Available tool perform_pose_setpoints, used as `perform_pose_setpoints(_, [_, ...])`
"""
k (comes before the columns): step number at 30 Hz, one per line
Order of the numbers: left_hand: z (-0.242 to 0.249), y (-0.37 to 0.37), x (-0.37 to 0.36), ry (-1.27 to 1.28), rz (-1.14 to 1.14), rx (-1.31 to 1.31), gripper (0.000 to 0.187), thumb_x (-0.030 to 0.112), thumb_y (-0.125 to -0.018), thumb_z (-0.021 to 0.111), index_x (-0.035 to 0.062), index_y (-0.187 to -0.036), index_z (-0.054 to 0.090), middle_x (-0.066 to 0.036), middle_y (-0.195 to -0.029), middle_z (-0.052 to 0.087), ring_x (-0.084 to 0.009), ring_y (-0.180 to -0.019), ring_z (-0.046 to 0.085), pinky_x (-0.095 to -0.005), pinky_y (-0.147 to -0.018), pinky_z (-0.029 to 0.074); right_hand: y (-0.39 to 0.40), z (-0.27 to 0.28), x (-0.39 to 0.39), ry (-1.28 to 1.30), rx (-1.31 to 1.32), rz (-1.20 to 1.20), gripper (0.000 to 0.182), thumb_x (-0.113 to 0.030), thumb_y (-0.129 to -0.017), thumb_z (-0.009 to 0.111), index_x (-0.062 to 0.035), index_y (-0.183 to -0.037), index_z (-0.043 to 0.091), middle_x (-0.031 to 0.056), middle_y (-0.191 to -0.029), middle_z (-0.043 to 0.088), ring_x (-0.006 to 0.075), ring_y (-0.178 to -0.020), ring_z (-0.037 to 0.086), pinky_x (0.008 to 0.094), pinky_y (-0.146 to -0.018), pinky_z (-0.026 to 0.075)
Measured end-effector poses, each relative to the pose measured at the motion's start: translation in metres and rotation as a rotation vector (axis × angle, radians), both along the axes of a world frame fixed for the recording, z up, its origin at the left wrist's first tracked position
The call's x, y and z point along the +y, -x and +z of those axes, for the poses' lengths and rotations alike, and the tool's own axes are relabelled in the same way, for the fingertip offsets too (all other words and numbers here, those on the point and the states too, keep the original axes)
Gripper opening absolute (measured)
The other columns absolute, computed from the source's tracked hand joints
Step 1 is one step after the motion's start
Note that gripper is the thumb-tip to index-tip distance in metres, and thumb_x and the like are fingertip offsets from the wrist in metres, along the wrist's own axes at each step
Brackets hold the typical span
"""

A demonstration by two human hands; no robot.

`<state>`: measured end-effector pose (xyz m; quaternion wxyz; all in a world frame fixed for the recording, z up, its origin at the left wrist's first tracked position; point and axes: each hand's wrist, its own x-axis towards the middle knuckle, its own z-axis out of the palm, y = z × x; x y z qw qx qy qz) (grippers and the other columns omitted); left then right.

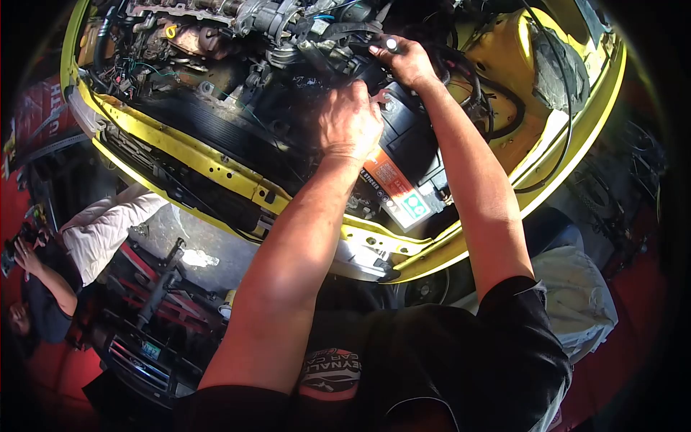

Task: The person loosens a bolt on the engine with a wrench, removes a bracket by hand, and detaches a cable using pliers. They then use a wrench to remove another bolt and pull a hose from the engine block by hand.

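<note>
In the engine bay of a yellow car, my left hand [350,119] is curled, back up, beside the black top of a car battery [412,133]. Its fingertips are hidden, so what it grips cannot be made out. Farther in, my right hand [410,63] is closed round a tool with a round, pale metal end [391,45]; the rest of the tool is hidden. Dark hoses and cables lie around both hands. An orange label [392,180] covers the near side of the battery.
The yellow front frame [216,167] of the car curves below my forearms. Metal engine parts [266,18] fill the top. A black cable [568,108] hangs at the right. Another person [54,288] is at the lower left, near a dark vehicle grille [137,363].
</note>
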<state>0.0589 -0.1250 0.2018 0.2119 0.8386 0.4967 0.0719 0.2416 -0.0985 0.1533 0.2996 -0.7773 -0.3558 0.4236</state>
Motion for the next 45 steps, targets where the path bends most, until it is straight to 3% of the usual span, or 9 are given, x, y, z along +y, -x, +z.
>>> perform_pose_setpoints(2, [0.002,0.0,0.002,0.02,-0.002,-0.004,0.033,0.031,-0.093,0.061,0.005,-0.112,0.058,-0.017,-0.097,0.07,-0.0369,-0.097,0.064,-0.0484,-0.081,0.054,0.005,0.007,-0.011,0.059,-0.043,-0.059,0.055,-0.044,-0.083,0.077,-0.0129,-0.127,0.067,0.015,-0.113,0.072,0.0263,-0.107,0.069,0.0369,-0.096,0.051])
perform_pose_setpoints(10, [0.004,0.0,0.006,0.135,0.017,-0.012,0.027,0.029,-0.091,0.062,0.0051,-0.103,0.059,-0.017,-0.103,0.069,-0.0365,-0.101,0.064,-0.0486,-0.085,0.053,0.014,0.011,-0.019,0.194,-0.18,-0.16,0.062,-0.049,-0.08,0.076,-0.0021,-0.119,0.07,0.0194,-0.11,0.073,0.0307,-0.109,0.068,0.0378,-0.098,0.05])
perform_pose_setpoints(17, [0.001,0.001,0.007,0.16,0.008,-0.019,0.031,0.031,-0.088,0.065,0.0047,-0.104,0.059,-0.017,-0.099,0.069,-0.0342,-0.101,0.063,-0.0463,-0.085,0.053,0.014,0.017,-0.007,0.418,-0.296,-0.098,0.057,-0.052,-0.085,0.066,-0.0062,-0.117,0.072,0.0243,-0.117,0.069,0.0366,-0.116,0.064,0.0421,-0.101,0.048])
perform_pose_setpoints(26, [-0.011,-0.001,-0.003,-0.053,0.171,-0.104,0.031,0.034,-0.087,0.067,0.0059,-0.099,0.061,-0.014,-0.086,0.069,-0.0367,-0.087,0.065,-0.0489,-0.076,0.054,-0.036,-0.003,0.027,0.218,-0.204,0.627,0.054,-0.039,-0.089,0.058,-0.0035,-0.129,0.062,0.0241,-0.12,0.066,0.0329,-0.113,0.063,0.0394,-0.096,0.049])
perform_pose_setpoints(28, [-0.006,-0.002,-0.004,-0.108,0.201,-0.049,0.035,0.037,-0.088,0.066,0.0049,-0.101,0.062,-0.014,-0.088,0.069,-0.0351,-0.089,0.064,-0.0484,-0.076,0.054,-0.05,-0.017,0.043,0.227,-0.333,1.078,0.043,-0.028,-0.091,0.057,-0.009,-0.129,0.063,0.0204,-0.122,0.062,0.0319,-0.113,0.062,0.039,-0.097,0.05])
perform_pose_setpoints(30, [0.002,-0.006,-0.006,-0.095,0.243,0.026,0.035,0.031,-0.08,0.068,0.0054,-0.102,0.061,-0.013,-0.099,0.067,-0.0323,-0.099,0.061,-0.0459,-0.084,0.053,-0.039,0.005,0.056,0.426,-0.228,1.123,0.035,-0.019,-0.095,0.051,-0.0161,-0.126,0.066,0.0179,-0.13,0.056,0.0346,-0.119,0.059,0.0399,-0.103,0.049])
perform_pose_setpoints(33, [-0.001,-0.005,-0.01,-0.178,0.27,-0.006,0.042,0.026,-0.075,0.07,0.0059,-0.112,0.063,-0.011,-0.103,0.068,-0.0318,-0.1,0.062,-0.0454,-0.083,0.053,-0.03,-0.019,0.041,0.353,-0.259,0.883,0.043,-0.035,-0.092,0.056,-0.0098,-0.126,0.066,0.0161,-0.122,0.064,0.0282,-0.115,0.062,0.0409,-0.095,0.051])
perform_pose_setpoints(35, [-0.004,-0.005,-0.012,-0.24,0.277,0.018,0.043,0.024,-0.075,0.071,0.0065,-0.114,0.064,-0.012,-0.1,0.068,-0.0318,-0.096,0.063,-0.0447,-0.081,0.054,-0.033,-0.011,0.031,0.368,-0.025,0.771,0.042,-0.032,-0.087,0.059,-0.0058,-0.119,0.063,0.0087,-0.098,0.065,0.0168,-0.083,0.061,0.0345,-0.073,0.053])
perform_pose_setpoints(45, [-0.004,-0.015,-0.03,-0.498,0.38,-0.069,0.039,0.012,-0.072,0.07,0.0033,-0.11,0.064,-0.016,-0.095,0.064,-0.0377,-0.09,0.059,-0.0469,-0.082,0.051,-0.035,-0.023,0.022,0.477,0.292,0.402,0.023,-0.027,-0.09,0.054,-0.0112,-0.1,0.068,0.0032,-0.101,0.062,0.0138,-0.074,0.057,0.0324,-0.062,0.056])
